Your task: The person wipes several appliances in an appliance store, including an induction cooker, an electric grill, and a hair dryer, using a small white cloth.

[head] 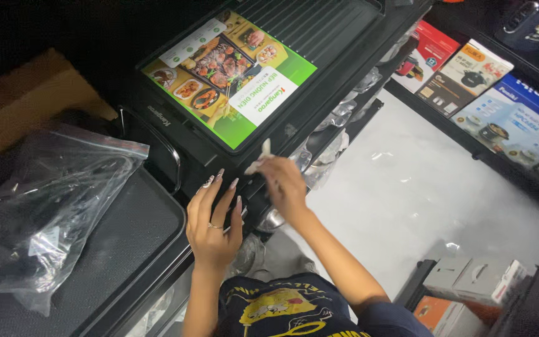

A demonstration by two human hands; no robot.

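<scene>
Item: black electric grill [319, 37], flat, ribbed plate, filling the shelf from 10 to 1 o'clock. A green printed food leaflet [229, 78] lies on its plate.

Left hand [213, 218]: at 6 o'clock, open, fingers spread, fingertips resting on the grill's near front edge. It grips nothing.

Right hand [285, 184]: just right of the left, fingers pinched on a small pale strip [262, 156] that stands up at the grill's near corner; whether it is tape, a tag or a cloth cannot be told.

Adjacent stock:
- clear plastic bag [45, 212] of dark cords, at 8 o'clock, lying on a second black grill [138, 237].
- brown cardboard [26, 100], at 10 o'clock.
- boxed appliances [500, 100] along a low shelf, at 2 o'clock; more boxes [475, 281] at 4 o'clock.
- crumpled clear wrapping [338, 118] along the grill's right side.

Risks, as judged:
- The strip is held by fingertips only; a hard pull may snap it or slip it free.
- The grill sits near the shelf edge over pale floor [419, 193]; a sideways tug, with the left hand merely resting, may shift it outward.
- The leaflet is loose and may slide off if the grill tilts.
</scene>
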